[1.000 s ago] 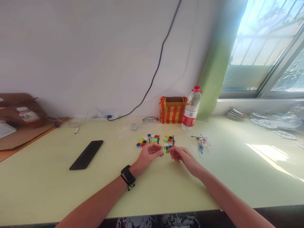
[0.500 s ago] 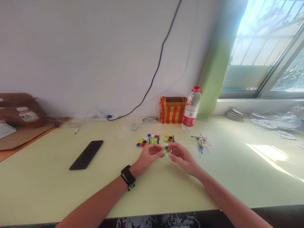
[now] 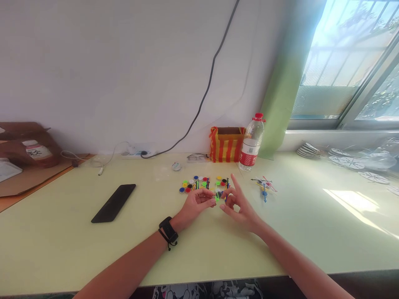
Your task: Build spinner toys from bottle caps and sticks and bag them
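Note:
My left hand [image 3: 197, 206], with a black watch [image 3: 168, 229] on its wrist, pinches a small bright green spinner piece [image 3: 217, 198] between thumb and fingertips. Just to the right, my right hand [image 3: 242, 211] is open and holds nothing; its index finger points up, the thumb is apart and the other fingers are bent. Beyond both hands lie several small round discs [image 3: 188, 189] in blue, red, yellow, green, white and black, among thin coloured arrows [image 3: 208, 182]. My fingers hide part of this pile. Farther right, several spinner arrows with discs [image 3: 264, 193] lie in a loose group.
A black phone [image 3: 114, 203] lies to the left. At the wall stand a striped red-and-yellow box [image 3: 227, 145] and a clear bottle [image 3: 251, 143], with glasses [image 3: 198, 157] beside them. White patterned discs [image 3: 346, 161] lie below the window. A black cable [image 3: 205, 89] runs down the wall.
My right hand has moved away from the green spinner piece and its index finger has straightened upward. My left hand stays in place, still pinching the piece.

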Available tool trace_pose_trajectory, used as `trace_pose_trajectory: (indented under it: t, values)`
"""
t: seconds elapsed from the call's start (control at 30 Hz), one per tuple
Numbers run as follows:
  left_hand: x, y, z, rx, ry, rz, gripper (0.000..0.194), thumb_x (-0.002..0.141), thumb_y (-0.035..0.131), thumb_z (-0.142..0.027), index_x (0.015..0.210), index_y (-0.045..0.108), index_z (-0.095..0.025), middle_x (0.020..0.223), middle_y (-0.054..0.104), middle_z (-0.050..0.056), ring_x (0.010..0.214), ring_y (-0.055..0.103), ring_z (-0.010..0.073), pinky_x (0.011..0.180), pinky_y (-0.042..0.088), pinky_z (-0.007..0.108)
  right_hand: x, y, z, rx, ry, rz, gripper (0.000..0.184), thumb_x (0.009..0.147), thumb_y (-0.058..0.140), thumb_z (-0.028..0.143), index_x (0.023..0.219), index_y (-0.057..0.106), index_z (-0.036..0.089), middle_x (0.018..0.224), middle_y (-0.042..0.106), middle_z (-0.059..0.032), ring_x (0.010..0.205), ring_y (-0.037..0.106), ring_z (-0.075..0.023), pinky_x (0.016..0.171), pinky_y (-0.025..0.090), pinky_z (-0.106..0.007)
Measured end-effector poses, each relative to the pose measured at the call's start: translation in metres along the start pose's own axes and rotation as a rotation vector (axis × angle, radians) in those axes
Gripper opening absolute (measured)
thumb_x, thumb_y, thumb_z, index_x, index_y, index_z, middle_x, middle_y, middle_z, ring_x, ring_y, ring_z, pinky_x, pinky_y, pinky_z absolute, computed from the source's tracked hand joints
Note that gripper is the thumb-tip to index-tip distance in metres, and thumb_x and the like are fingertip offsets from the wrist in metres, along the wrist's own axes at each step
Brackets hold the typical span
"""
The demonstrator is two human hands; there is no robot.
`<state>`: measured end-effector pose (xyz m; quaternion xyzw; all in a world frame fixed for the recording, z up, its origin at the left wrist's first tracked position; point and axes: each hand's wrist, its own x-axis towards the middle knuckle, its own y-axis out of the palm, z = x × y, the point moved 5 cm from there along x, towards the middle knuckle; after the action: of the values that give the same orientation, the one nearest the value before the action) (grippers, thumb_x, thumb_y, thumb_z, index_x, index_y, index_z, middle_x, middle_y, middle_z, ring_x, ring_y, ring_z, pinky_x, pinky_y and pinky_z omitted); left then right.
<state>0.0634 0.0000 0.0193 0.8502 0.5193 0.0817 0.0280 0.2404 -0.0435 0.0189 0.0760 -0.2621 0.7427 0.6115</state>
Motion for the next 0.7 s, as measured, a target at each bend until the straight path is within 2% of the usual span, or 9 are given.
trace_pose_trajectory:
  t: [0.1, 0.13, 0.2, 0.27, 0.33, 0.37, 0.43, 0.57, 0.7]
  values:
    - [0.000, 0.001, -0.001, 0.002, -0.005, -0.001, 0.034, 0.073, 0.091, -0.034, 0.093, 0.072, -0.014, 0.084, 0.071, 0.003, 0.077, 0.066, 0.0147, 0.078, 0.054, 0.030, -0.002, 0.001, -0.001, -0.084, -0.071, -0.013, 0.090, 0.097, 0.060, 0.035, 0.164, 0.000, 0.039, 0.113, 0.056, -0.0051, 0.066, 0.053, -0.0119, 0.065, 0.051, -0.031]
    - [0.000, 0.001, 0.000, 0.000, -0.007, -0.002, 0.034, 0.072, 0.091, -0.033, 0.093, 0.072, -0.014, 0.084, 0.071, 0.003, 0.076, 0.066, 0.0147, 0.078, 0.054, 0.030, -0.003, 0.000, -0.001, -0.121, -0.092, -0.017, 0.084, 0.097, 0.060, 0.036, 0.163, 0.008, 0.038, 0.115, 0.056, -0.0058, 0.067, 0.053, -0.0124, 0.065, 0.050, -0.031]
    - [0.000, 0.000, 0.000, -0.006, -0.007, 0.003, 0.034, 0.072, 0.091, -0.033, 0.092, 0.072, -0.014, 0.083, 0.071, 0.003, 0.075, 0.066, 0.0151, 0.077, 0.054, 0.030, -0.003, -0.001, -0.001, -0.198, -0.108, -0.014, 0.060, 0.097, 0.059, 0.039, 0.153, 0.038, 0.032, 0.111, 0.059, -0.0061, 0.069, 0.053, -0.0135, 0.065, 0.048, -0.031]
    - [0.001, 0.000, 0.001, -0.009, -0.007, 0.012, 0.033, 0.073, 0.091, -0.033, 0.092, 0.071, -0.014, 0.082, 0.071, 0.004, 0.075, 0.066, 0.0156, 0.077, 0.054, 0.031, -0.002, -0.004, -0.001, -0.249, -0.084, -0.020, 0.026, 0.101, 0.053, 0.042, 0.113, 0.067, 0.023, 0.088, 0.059, -0.0031, 0.063, 0.049, -0.0134, 0.061, 0.043, -0.030]
    - [0.001, 0.000, 0.002, -0.006, -0.009, 0.019, 0.033, 0.073, 0.090, -0.033, 0.092, 0.071, -0.014, 0.081, 0.071, 0.004, 0.075, 0.066, 0.0159, 0.077, 0.054, 0.032, 0.001, -0.009, 0.000, -0.246, -0.039, -0.050, 0.046, 0.105, 0.042, 0.044, 0.070, 0.059, 0.020, 0.065, 0.046, 0.0007, 0.056, 0.041, -0.0125, 0.055, 0.034, -0.029]
    - [0.001, 0.001, 0.001, -0.005, -0.010, 0.020, 0.033, 0.073, 0.090, -0.033, 0.092, 0.071, -0.014, 0.081, 0.071, 0.004, 0.075, 0.066, 0.0159, 0.077, 0.054, 0.032, 0.002, -0.011, 0.000, -0.229, -0.014, -0.065, 0.052, 0.106, 0.039, 0.044, 0.061, 0.050, 0.020, 0.060, 0.039, 0.0018, 0.054, 0.037, -0.0123, 0.054, 0.031, -0.029]
    - [0.001, 0.001, 0.000, -0.006, -0.006, 0.024, 0.033, 0.073, 0.090, -0.033, 0.092, 0.071, -0.014, 0.081, 0.071, 0.003, 0.074, 0.066, 0.0157, 0.076, 0.054, 0.031, 0.004, -0.012, 0.001, -0.172, 0.022, -0.072, 0.051, 0.105, 0.043, 0.046, 0.061, 0.044, 0.020, 0.059, 0.039, 0.0024, 0.055, 0.037, -0.0124, 0.054, 0.031, -0.029]
    - [0.000, 0.003, -0.002, -0.004, 0.005, 0.031, 0.032, 0.073, 0.090, -0.033, 0.091, 0.072, -0.015, 0.082, 0.071, 0.003, 0.074, 0.066, 0.0155, 0.076, 0.053, 0.031, 0.006, -0.004, 0.003, -0.023, 0.043, -0.010, 0.025, 0.097, 0.061, 0.043, 0.087, 0.055, 0.021, 0.079, 0.060, -0.0010, 0.065, 0.052, -0.0139, 0.061, 0.044, -0.028]
    - [0.000, 0.003, -0.002, 0.001, 0.001, 0.043, 0.031, 0.074, 0.090, -0.032, 0.093, 0.072, -0.014, 0.085, 0.071, 0.004, 0.076, 0.066, 0.0155, 0.077, 0.053, 0.031, 0.006, 0.002, 0.001, 0.011, 0.042, 0.026, 0.020, 0.094, 0.066, 0.038, 0.104, 0.058, 0.023, 0.098, 0.067, -0.0050, 0.073, 0.061, -0.0150, 0.067, 0.052, -0.029]
